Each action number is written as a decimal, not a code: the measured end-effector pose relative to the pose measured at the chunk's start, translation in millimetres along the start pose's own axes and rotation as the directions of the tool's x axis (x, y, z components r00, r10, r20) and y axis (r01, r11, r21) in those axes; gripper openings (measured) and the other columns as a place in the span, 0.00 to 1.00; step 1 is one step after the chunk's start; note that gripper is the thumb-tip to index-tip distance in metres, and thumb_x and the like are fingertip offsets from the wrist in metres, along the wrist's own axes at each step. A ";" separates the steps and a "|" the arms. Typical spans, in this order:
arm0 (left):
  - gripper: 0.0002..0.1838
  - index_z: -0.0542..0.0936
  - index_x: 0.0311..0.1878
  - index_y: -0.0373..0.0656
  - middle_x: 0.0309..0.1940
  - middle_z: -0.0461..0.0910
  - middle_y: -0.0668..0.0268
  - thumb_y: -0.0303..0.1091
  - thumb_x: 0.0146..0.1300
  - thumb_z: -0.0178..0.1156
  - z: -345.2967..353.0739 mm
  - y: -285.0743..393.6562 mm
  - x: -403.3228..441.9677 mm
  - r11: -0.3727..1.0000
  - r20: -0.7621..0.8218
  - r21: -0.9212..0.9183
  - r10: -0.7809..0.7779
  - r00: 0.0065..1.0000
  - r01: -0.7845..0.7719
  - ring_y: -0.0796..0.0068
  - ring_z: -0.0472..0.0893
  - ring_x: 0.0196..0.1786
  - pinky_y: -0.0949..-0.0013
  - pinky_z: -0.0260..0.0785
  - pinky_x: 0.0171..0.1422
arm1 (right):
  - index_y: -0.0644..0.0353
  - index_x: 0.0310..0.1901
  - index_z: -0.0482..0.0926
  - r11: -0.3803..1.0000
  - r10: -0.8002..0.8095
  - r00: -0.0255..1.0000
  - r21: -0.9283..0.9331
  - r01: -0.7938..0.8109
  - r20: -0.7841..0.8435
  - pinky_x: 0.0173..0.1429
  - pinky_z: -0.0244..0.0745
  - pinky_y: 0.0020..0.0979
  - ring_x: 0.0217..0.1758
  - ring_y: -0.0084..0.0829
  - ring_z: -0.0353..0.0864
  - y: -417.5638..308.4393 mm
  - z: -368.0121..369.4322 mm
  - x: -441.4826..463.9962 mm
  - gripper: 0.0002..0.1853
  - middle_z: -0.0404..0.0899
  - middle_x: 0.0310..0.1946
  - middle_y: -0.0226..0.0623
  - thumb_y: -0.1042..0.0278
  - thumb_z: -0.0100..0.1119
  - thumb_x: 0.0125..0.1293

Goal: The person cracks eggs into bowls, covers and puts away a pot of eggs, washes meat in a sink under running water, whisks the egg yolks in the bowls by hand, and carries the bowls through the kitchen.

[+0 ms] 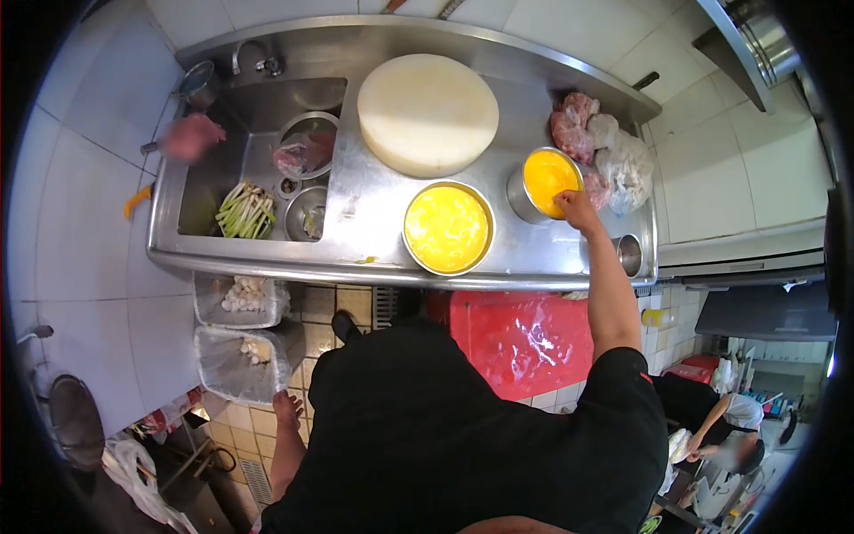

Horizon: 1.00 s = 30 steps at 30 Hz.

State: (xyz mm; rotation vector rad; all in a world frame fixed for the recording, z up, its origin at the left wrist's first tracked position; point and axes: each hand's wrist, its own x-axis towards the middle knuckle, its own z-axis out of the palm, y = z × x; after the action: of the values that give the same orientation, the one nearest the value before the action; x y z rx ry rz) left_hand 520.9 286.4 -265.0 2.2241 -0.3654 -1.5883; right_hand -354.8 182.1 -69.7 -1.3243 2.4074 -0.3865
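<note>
My right hand (576, 211) is closed at the front rim of a tall metal pot (527, 198) of orange-yellow liquid (548, 178); what its fingers hold, if anything, is hidden. To the left of the pot, a wide metal bowl (408, 233) holds yellow liquid that looks like beaten egg (447, 228). Behind the bowl lies a thick round white block (427, 114). Low at the left, my left hand (287, 408) hangs beside a lined bin (233, 363) with its fingers loosely apart and nothing seen in them.
A sink (200, 200) holds green stalks (245, 212) and metal bowls. Bagged meat (575, 129) and a clear bag (625, 173) lie at the right, near a small metal cup (628, 255). Below the counter is a red surface (525, 343). Another person (703, 414) is at lower right.
</note>
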 end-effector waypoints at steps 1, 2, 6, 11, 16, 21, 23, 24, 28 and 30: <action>0.19 0.66 0.59 0.52 0.46 0.75 0.61 0.49 0.70 0.48 0.4 -2.7 2.3 1.000 0.000 -0.005 -0.005 1.000 0.005 0.67 0.79 0.39 0.59 0.70 0.39 | 0.62 0.40 0.85 1.000 -0.004 1.000 -0.005 0.004 0.003 0.48 0.76 0.38 0.43 0.46 0.83 -1.5 -4.2 2.6 0.14 0.84 0.37 0.49 0.61 0.55 0.66; 0.19 0.66 0.58 0.52 0.46 0.75 0.62 0.49 0.70 0.47 2.3 -3.7 1.0 1.000 -0.011 0.002 -0.028 1.000 0.028 0.67 0.79 0.39 0.60 0.70 0.39 | 0.62 0.40 0.85 0.996 0.007 0.968 0.083 0.014 -0.253 0.48 0.76 0.39 0.43 0.46 0.83 2.0 -7.7 7.4 0.14 0.84 0.37 0.49 0.62 0.55 0.66; 0.16 0.68 0.57 0.52 0.44 0.75 0.62 0.47 0.70 0.49 -1.4 0.0 1.5 0.999 0.002 0.024 -0.023 1.000 0.023 0.67 0.79 0.39 0.61 0.71 0.36 | 0.63 0.40 0.84 0.980 -0.165 0.986 -0.113 0.166 0.017 0.44 0.77 0.36 0.38 0.40 0.85 11.2 9.4 1.6 0.12 0.85 0.37 0.46 0.65 0.55 0.67; 0.19 0.72 0.54 0.42 0.40 0.78 0.60 0.31 0.58 0.58 -19.6 -35.0 48.8 0.915 -0.118 0.378 0.203 0.972 -0.145 0.61 0.79 0.32 0.61 0.72 0.38 | 0.63 0.41 0.84 0.997 0.069 0.903 0.007 -0.073 -0.424 0.49 0.76 0.34 0.41 0.40 0.84 -12.3 -5.9 -0.2 0.12 0.85 0.38 0.45 0.65 0.55 0.66; 0.14 0.83 0.37 0.36 0.37 0.84 0.47 0.21 0.44 0.55 -7.8 -3.6 3.8 0.802 -0.381 0.577 0.428 0.820 -0.151 0.50 0.83 0.43 0.57 0.74 0.50 | 0.61 0.41 0.85 0.999 -0.031 0.981 0.006 0.032 -0.193 0.50 0.75 0.36 0.43 0.38 0.84 -4.3 -6.9 2.3 0.12 0.85 0.37 0.46 0.63 0.57 0.66; 0.15 0.83 0.38 0.35 0.36 0.84 0.48 0.22 0.45 0.55 -6.6 -3.8 3.7 0.750 -0.390 0.655 0.443 0.807 -0.095 0.50 0.83 0.42 0.57 0.74 0.50 | 0.61 0.38 0.85 0.983 -0.015 1.000 0.185 0.013 0.013 0.50 0.75 0.38 0.45 0.41 0.83 -9.4 -6.9 -2.9 0.12 0.85 0.38 0.47 0.62 0.57 0.66; 0.15 0.83 0.38 0.35 0.36 0.84 0.48 0.22 0.45 0.54 -14.7 -19.8 18.0 0.722 -0.361 0.681 0.479 0.800 -0.124 0.50 0.83 0.41 0.57 0.74 0.49 | 0.62 0.36 0.84 0.992 -0.051 0.889 -0.125 -0.007 -0.455 0.47 0.75 0.36 0.40 0.37 0.83 -5.2 -5.4 -0.3 0.12 0.85 0.34 0.44 0.62 0.58 0.66; 0.15 0.82 0.39 0.35 0.34 0.84 0.49 0.23 0.45 0.55 -16.0 -23.3 26.2 0.750 -0.354 0.653 0.425 0.833 -0.106 0.52 0.83 0.39 0.58 0.74 0.48 | 0.62 0.36 0.84 0.993 -0.044 0.888 -0.119 -0.012 -0.457 0.47 0.75 0.36 0.40 0.37 0.83 -4.7 -2.5 -3.1 0.12 0.85 0.34 0.44 0.62 0.58 0.66; 0.16 0.77 0.45 0.38 0.29 0.81 0.59 0.26 0.50 0.58 -13.1 -23.8 36.0 0.941 -0.229 0.321 0.187 0.955 -0.107 0.71 0.78 0.26 0.67 0.70 0.29 | 0.63 0.38 0.84 0.997 -0.022 0.984 0.075 0.036 -0.178 0.49 0.75 0.35 0.40 0.38 0.83 -4.3 -12.7 6.1 0.12 0.85 0.35 0.43 0.63 0.56 0.67; 0.18 0.75 0.48 0.39 0.28 0.79 0.62 0.27 0.52 0.59 -13.9 -19.8 29.3 0.991 -0.136 0.107 0.095 0.986 -0.080 0.76 0.75 0.24 0.70 0.66 0.23 | 0.63 0.39 0.84 0.998 0.051 0.927 0.039 -0.040 -0.373 0.50 0.75 0.34 0.40 0.36 0.84 -10.3 -13.6 0.0 0.12 0.85 0.36 0.42 0.63 0.57 0.66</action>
State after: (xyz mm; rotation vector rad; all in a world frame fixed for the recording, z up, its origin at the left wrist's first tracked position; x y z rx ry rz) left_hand 543.4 293.9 -294.6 2.3460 -0.5060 -1.3865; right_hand -353.0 177.6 -53.3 -1.2723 2.7200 -0.7180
